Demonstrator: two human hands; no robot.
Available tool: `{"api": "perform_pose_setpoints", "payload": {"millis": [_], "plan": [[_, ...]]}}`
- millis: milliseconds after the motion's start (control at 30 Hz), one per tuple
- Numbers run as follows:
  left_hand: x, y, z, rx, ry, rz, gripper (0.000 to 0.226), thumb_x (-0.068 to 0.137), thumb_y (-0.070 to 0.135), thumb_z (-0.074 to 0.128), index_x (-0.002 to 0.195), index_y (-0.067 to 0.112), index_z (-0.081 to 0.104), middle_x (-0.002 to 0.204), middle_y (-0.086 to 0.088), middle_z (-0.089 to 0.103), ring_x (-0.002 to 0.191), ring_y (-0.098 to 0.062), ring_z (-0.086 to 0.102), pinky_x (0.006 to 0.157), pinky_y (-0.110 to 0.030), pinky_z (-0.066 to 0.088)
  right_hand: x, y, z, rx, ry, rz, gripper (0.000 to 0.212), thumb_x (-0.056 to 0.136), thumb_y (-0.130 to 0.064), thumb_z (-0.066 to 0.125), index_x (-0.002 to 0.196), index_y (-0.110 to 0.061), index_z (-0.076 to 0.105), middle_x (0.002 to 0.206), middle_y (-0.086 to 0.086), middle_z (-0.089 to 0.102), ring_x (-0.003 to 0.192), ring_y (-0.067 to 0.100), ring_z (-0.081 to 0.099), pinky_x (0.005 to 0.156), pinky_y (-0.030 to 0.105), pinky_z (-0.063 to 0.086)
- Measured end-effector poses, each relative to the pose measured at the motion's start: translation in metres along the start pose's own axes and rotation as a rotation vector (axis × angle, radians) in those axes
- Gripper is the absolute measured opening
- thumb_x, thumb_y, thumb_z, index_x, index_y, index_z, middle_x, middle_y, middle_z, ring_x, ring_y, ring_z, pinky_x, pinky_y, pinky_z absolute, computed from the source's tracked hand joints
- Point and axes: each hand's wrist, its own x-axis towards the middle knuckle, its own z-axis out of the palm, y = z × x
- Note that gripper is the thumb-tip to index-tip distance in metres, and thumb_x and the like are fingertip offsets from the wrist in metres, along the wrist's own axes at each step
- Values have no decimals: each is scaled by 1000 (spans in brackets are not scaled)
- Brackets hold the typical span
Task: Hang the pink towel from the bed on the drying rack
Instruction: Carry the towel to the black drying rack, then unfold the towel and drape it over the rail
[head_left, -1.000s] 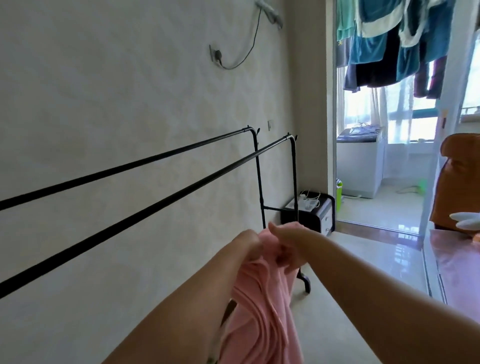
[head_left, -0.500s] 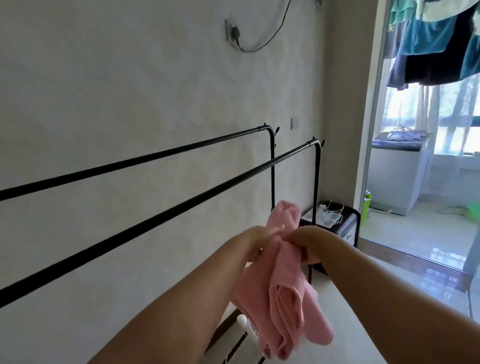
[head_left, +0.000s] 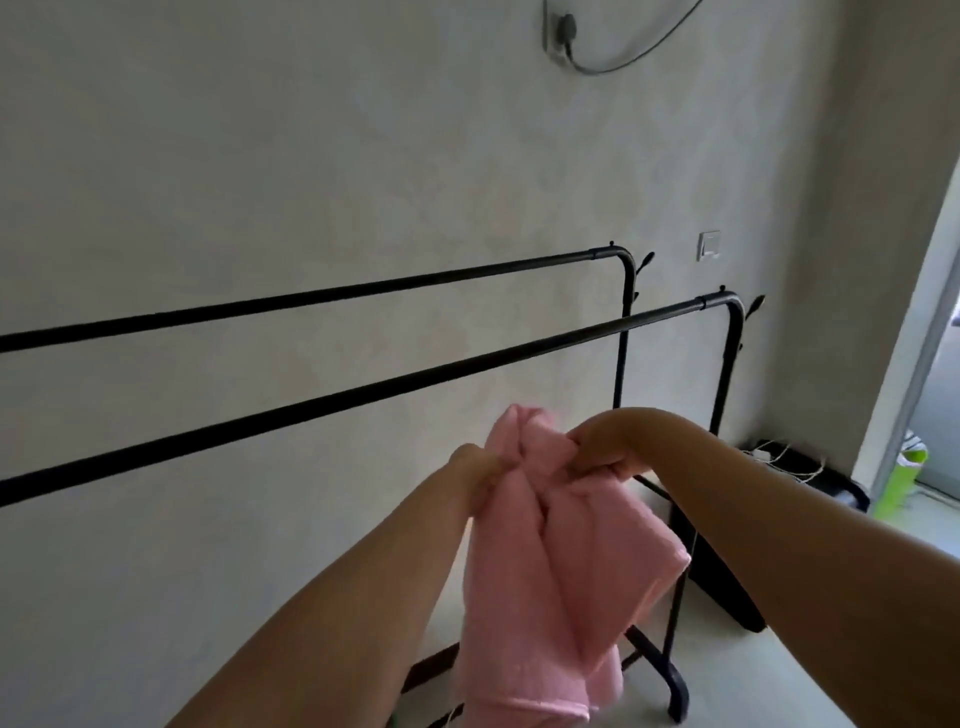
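The pink towel (head_left: 550, 571) hangs bunched in folds from both my hands, in front of and just below the near rail of the black drying rack (head_left: 363, 389). My left hand (head_left: 480, 465) pinches the towel's top edge on the left. My right hand (head_left: 602, 441) grips the top edge on the right, fingers curled over the cloth. The hands are close together. The towel is not touching either rail. The rack has two long bare rails running from the left edge to upright posts at the right.
A pale wall stands right behind the rack, with a socket and cable (head_left: 563, 31) high up and a switch (head_left: 709, 244). A black box (head_left: 810, 483) sits on the floor past the rack's right end. A doorway with a green object (head_left: 906, 478) opens at the far right.
The view has turned left and closer to the rack, so the balcony has left the frame. Both hands have lifted the towel higher, nearer the front rail, still gripping its top edge.
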Motion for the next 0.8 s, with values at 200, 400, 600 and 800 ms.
{"api": "perform_pose_setpoints", "payload": {"millis": [200, 400, 600, 800], "plan": [[-29, -1, 10, 347, 277, -63, 33, 91, 25, 48, 111, 2, 59, 99, -10, 61, 84, -26, 59, 69, -32, 48, -8, -11, -34, -874, 470, -50, 43, 91, -25, 58, 130, -6, 56, 129, 12, 58, 120, 30, 55, 101, 35, 42], [-59, -8, -10, 520, 386, -110, 37, 83, 33, 65, 102, 1, 64, 101, -14, 68, 93, -30, 65, 73, -32, 48, -30, -61, -53, -872, 928, -278, 24, 88, -11, 50, 106, -13, 66, 88, 0, 61, 93, 21, 63, 67, 27, 38], [-80, 1, -14, 674, 541, -67, 6, 81, 16, 56, 79, 12, 60, 86, -6, 65, 82, -27, 64, 62, -29, 43, -53, -112, -69, -802, 1062, -435, 9, 84, -7, 57, 81, -16, 58, 66, 1, 47, 85, 24, 61, 63, 29, 38], [-86, 14, -34, 358, 711, -106, 57, 85, 34, 55, 137, 17, 41, 128, -7, 54, 113, -29, 55, 95, -40, 46, -58, -133, -39, -769, 1053, -665, 17, 85, -11, 51, 68, -13, 48, 62, 1, 41, 83, 25, 61, 60, 30, 38]]}}
